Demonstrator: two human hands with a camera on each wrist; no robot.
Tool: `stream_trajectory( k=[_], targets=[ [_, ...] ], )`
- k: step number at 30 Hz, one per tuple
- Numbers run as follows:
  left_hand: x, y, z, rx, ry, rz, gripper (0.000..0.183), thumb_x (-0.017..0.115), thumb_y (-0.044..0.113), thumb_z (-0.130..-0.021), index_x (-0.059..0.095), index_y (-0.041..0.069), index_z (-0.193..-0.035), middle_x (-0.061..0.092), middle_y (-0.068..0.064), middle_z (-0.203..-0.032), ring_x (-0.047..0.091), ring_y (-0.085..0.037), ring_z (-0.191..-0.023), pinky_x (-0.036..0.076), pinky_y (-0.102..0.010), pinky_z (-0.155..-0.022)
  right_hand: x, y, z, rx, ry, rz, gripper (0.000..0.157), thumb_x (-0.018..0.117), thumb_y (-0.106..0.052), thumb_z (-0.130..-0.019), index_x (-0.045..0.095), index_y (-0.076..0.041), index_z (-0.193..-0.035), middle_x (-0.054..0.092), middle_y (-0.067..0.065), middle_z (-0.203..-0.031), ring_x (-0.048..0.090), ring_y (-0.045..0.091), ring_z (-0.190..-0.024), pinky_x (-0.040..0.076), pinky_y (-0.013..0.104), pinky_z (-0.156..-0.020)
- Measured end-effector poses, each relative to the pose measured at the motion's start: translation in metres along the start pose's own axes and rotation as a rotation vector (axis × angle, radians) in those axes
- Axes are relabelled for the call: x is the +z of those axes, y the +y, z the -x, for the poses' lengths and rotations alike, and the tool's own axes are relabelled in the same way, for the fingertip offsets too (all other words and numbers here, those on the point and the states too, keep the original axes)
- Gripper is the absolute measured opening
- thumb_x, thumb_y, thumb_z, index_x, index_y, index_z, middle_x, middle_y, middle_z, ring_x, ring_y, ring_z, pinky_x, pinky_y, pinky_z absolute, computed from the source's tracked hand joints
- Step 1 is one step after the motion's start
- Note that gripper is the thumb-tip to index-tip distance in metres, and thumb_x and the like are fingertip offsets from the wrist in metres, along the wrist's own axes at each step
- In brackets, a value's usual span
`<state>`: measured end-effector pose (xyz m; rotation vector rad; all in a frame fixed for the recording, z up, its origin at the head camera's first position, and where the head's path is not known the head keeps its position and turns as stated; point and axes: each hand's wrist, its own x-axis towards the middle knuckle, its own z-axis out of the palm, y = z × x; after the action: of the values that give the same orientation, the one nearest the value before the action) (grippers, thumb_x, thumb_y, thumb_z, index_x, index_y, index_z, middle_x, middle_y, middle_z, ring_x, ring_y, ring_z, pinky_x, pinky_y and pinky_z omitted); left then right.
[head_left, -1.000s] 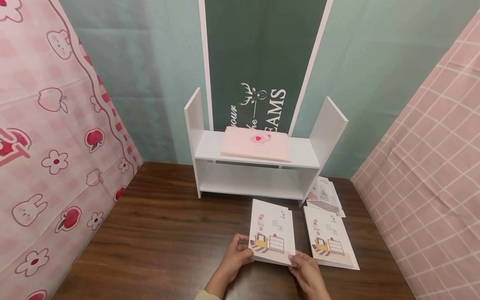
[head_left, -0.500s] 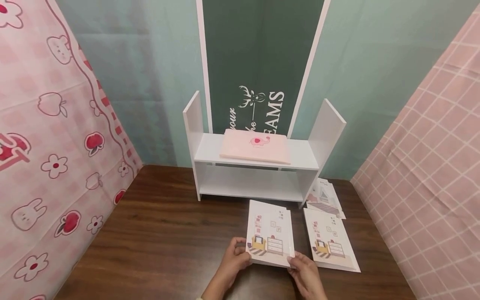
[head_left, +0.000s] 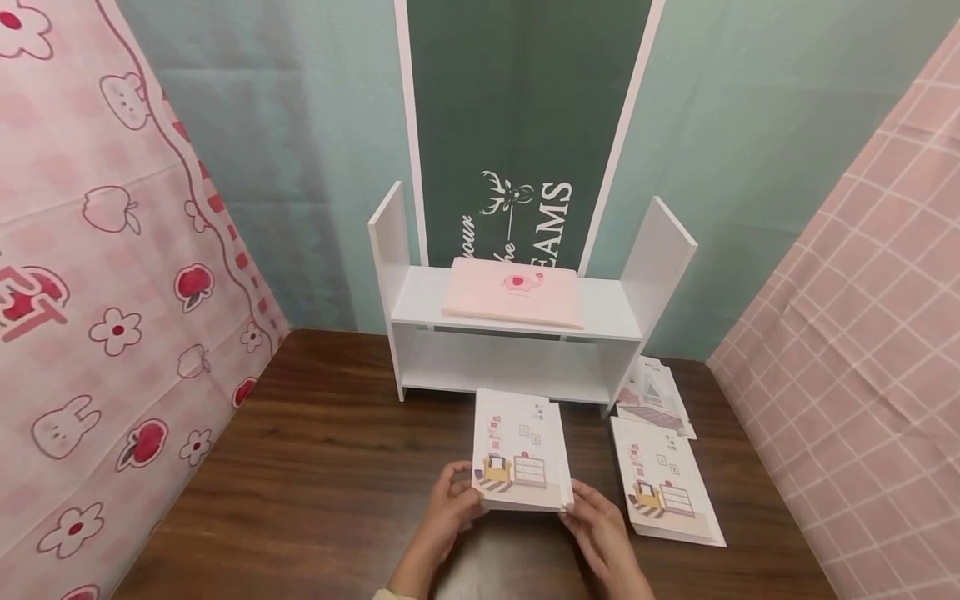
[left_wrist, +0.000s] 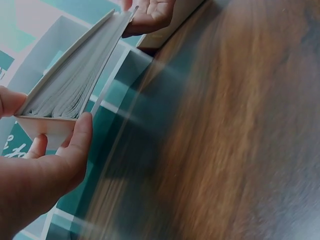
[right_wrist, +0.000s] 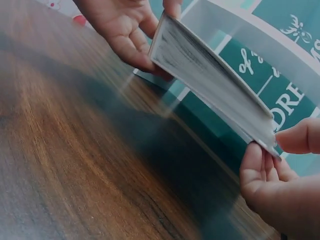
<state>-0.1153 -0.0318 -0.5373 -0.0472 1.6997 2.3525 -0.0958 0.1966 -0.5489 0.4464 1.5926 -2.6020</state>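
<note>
A hardcover book (head_left: 517,446), white with a drawing of a yellow armchair and a chest of drawers, is held off the table just in front of the shelf. My left hand (head_left: 448,510) grips its lower left corner, thumb on the cover. At the lower right corner, my right hand (head_left: 600,527) pinches the two cover boards. In the left wrist view, the book's page edges (left_wrist: 75,75) face the camera, with the spine on the left-hand side; the left fingers (left_wrist: 82,137) press on the back cover. The right wrist view shows both hands holding opposite ends of the book (right_wrist: 210,80).
A white two-tier shelf (head_left: 517,362) stands at the back of the brown table (head_left: 315,467), a pink elephant-print book (head_left: 480,292) lying on its upper board. To the right lie a matching book (head_left: 663,492) and a book with a grey-pink drawing (head_left: 652,396), partly behind the shelf's side.
Both hands have carried the book to the left and slightly forward, nearer the shelf, away from the matching book. The grip looks the same, and the other books have stayed put.
</note>
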Motion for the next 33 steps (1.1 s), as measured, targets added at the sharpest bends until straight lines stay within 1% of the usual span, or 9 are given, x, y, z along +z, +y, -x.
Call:
stream_trajectory(
  k=[2, 3, 7, 14, 19, 23, 25, 28, 33],
  targets=[
    [-0.003, 0.001, -0.002, 0.008, 0.01, 0.008, 0.056, 0.051, -0.003, -0.072, 0.035, -0.007, -0.126, 0.06, -0.015, -0.099, 0.059, -0.017, -0.077, 0.052, -0.031, -0.071, 0.001, 0.001, -0.003, -0.009, -0.024, 0.004, 0.044, 0.042, 0.017, -0.079, 0.043, 0.014, -0.123, 0.061, 0.007, -0.097, 0.056, 0.014, -0.08, 0.048, 0.027, -0.073],
    [-0.005, 0.002, -0.002, 0.009, 0.016, 0.013, 0.057, 0.051, -0.003, -0.072, 0.035, -0.007, -0.126, 0.059, -0.014, -0.099, 0.059, -0.017, -0.077, 0.052, -0.03, -0.071, 0.002, 0.002, -0.005, -0.013, -0.033, 0.006, 0.046, 0.042, 0.017, -0.078, 0.041, 0.015, -0.124, 0.06, 0.008, -0.098, 0.056, 0.014, -0.08, 0.048, 0.027, -0.073],
    [-0.011, 0.004, -0.005, 0.033, 0.042, 0.04, 0.056, 0.051, -0.002, -0.074, 0.034, -0.007, -0.128, 0.059, -0.012, -0.097, 0.056, -0.016, -0.075, 0.051, -0.029, -0.069, 0.012, 0.005, -0.012, -0.003, -0.041, -0.011, 0.051, 0.041, 0.018, -0.078, 0.035, 0.017, -0.128, 0.058, 0.01, -0.101, 0.056, 0.015, -0.08, 0.048, 0.027, -0.073],
    [-0.022, 0.004, -0.012, 0.08, 0.105, 0.16, 0.045, 0.051, -0.001, -0.083, 0.037, -0.004, -0.126, 0.06, -0.009, -0.095, 0.06, -0.017, -0.079, 0.052, -0.035, -0.072, 0.032, 0.008, -0.023, 0.007, -0.086, -0.067, 0.051, 0.036, 0.018, -0.08, 0.03, 0.019, -0.13, 0.057, 0.011, -0.103, 0.054, 0.015, -0.083, 0.046, 0.028, -0.076],
    [-0.028, 0.004, -0.019, 0.093, 0.171, 0.198, 0.044, 0.054, -0.002, -0.083, 0.038, -0.001, -0.124, 0.058, -0.01, -0.097, 0.061, -0.018, -0.078, 0.053, -0.036, -0.069, 0.046, 0.01, -0.028, 0.018, -0.116, -0.126, 0.047, 0.036, 0.019, -0.081, 0.034, 0.017, -0.127, 0.058, 0.01, -0.101, 0.055, 0.016, -0.08, 0.046, 0.027, -0.075],
    [-0.033, 0.009, -0.025, 0.105, 0.199, 0.198, 0.047, 0.054, -0.004, -0.081, 0.036, -0.002, -0.124, 0.057, -0.011, -0.099, 0.061, -0.018, -0.077, 0.053, -0.035, -0.068, 0.054, 0.011, -0.033, 0.001, -0.17, -0.175, 0.043, 0.036, 0.018, -0.082, 0.038, 0.015, -0.125, 0.058, 0.009, -0.1, 0.055, 0.016, -0.081, 0.046, 0.027, -0.075],
    [-0.035, 0.013, -0.028, 0.116, 0.206, 0.193, 0.048, 0.053, -0.005, -0.081, 0.035, -0.003, -0.126, 0.058, -0.011, -0.099, 0.062, -0.018, -0.077, 0.054, -0.035, -0.068, 0.057, 0.012, -0.036, -0.001, -0.176, -0.212, 0.038, 0.036, 0.018, -0.084, 0.043, 0.013, -0.121, 0.058, 0.01, -0.099, 0.056, 0.016, -0.082, 0.047, 0.027, -0.076],
    [-0.04, 0.018, -0.033, 0.125, 0.22, 0.187, 0.048, 0.052, -0.006, -0.082, 0.035, -0.004, -0.127, 0.057, -0.012, -0.098, 0.062, -0.018, -0.076, 0.054, -0.034, -0.068, 0.063, 0.013, -0.042, 0.011, -0.147, -0.268, 0.033, 0.037, 0.018, -0.085, 0.048, 0.012, -0.116, 0.058, 0.012, -0.097, 0.057, 0.017, -0.083, 0.049, 0.026, -0.077],
    [-0.047, 0.025, -0.044, 0.127, 0.247, 0.178, 0.049, 0.053, -0.006, -0.081, 0.037, -0.004, -0.127, 0.057, -0.013, -0.098, 0.061, -0.017, -0.076, 0.054, -0.032, -0.066, 0.074, 0.013, -0.051, 0.034, -0.121, -0.276, 0.035, 0.039, 0.016, -0.087, 0.042, 0.017, -0.121, 0.056, 0.014, -0.096, 0.057, 0.017, -0.083, 0.05, 0.026, -0.077]
  ],
)
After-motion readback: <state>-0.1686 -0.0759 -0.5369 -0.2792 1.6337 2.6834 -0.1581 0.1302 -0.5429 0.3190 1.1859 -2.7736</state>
